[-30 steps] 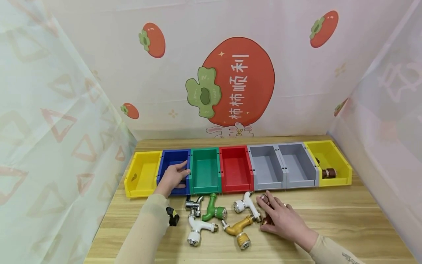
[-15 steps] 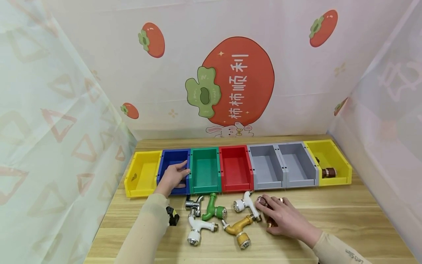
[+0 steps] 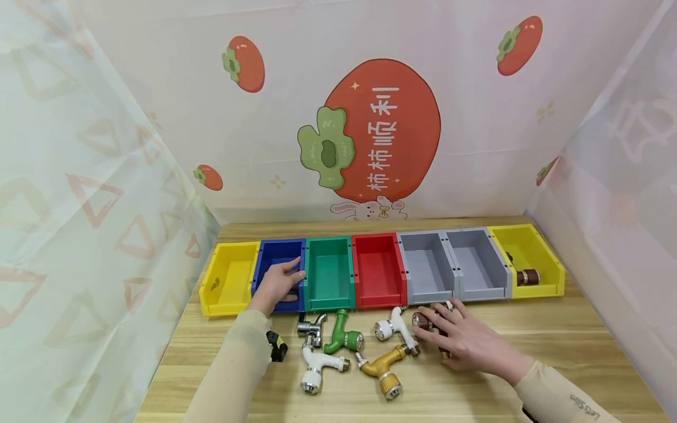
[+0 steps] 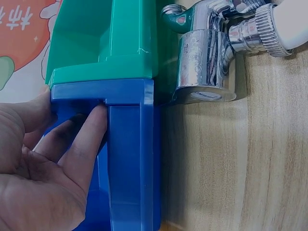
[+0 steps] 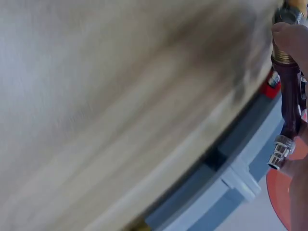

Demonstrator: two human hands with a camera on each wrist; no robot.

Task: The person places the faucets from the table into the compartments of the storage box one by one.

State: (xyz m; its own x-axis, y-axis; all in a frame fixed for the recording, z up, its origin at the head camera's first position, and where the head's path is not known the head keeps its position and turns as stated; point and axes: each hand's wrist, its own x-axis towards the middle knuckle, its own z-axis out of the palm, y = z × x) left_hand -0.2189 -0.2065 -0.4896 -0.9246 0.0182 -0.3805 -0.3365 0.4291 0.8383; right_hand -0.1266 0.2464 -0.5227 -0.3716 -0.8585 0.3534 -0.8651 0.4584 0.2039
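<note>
My left hand [image 3: 276, 285] pinches the right side wall of the blue bin [image 3: 274, 249], where it meets the green bin [image 3: 329, 265]. In the left wrist view the fingers reach inside the blue bin while the thumb lies at the wall's edge. My right hand [image 3: 471, 343] holds a dark brown faucet [image 5: 289, 91] with a brass threaded end and a chrome nozzle. From the head view its knob shows beyond my fingertips, and the hand covers most of its body. Close by on its left lie a white faucet [image 3: 402, 330] and a gold faucet [image 3: 382, 365].
Nearer the left arm lie a green faucet [image 3: 340, 336], another white faucet [image 3: 318, 365], a chrome faucet [image 3: 313, 329] and a black-and-yellow piece [image 3: 277, 346]. A red bin [image 3: 378, 264] and grey bins [image 3: 427, 267] continue the row. The right yellow bin [image 3: 545, 258] contains a brown faucet [image 3: 528, 277].
My right hand has shifted right and slightly toward the bins, and the brown faucet has turned in it, its chrome nozzle now pointing toward the grey bins. The left hand stays put.
</note>
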